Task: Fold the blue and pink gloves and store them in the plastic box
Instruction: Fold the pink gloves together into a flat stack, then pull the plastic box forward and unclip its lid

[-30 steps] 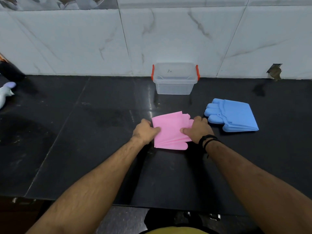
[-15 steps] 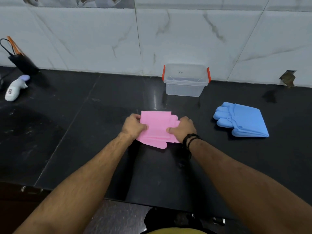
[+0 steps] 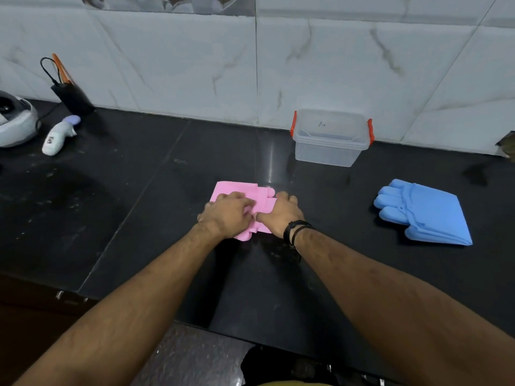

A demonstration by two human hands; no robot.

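Observation:
The pink gloves point(image 3: 237, 189) lie folded on the black counter in the middle of the view. My left hand point(image 3: 227, 214) rests on their left half, fingers bent over the fold. My right hand point(image 3: 280, 215), with a black wristband, grips their right edge. Both hands cover much of the pink stack. The blue gloves point(image 3: 426, 214) lie flat and stacked at the right, fingers pointing left, untouched. The clear plastic box point(image 3: 330, 147) with orange clips stands open against the tiled wall behind, with nothing visible inside.
A white handheld device point(image 3: 57, 135) lies at the far left beside a grey appliance point(image 3: 14, 121) and a black holder point(image 3: 73, 97) with a cable. The counter's front edge point(image 3: 133, 307) runs close below my forearms.
My hands have come closer together over the pink gloves, the left sliding right across the fold. The camera has swung left, revealing more of the left counter.

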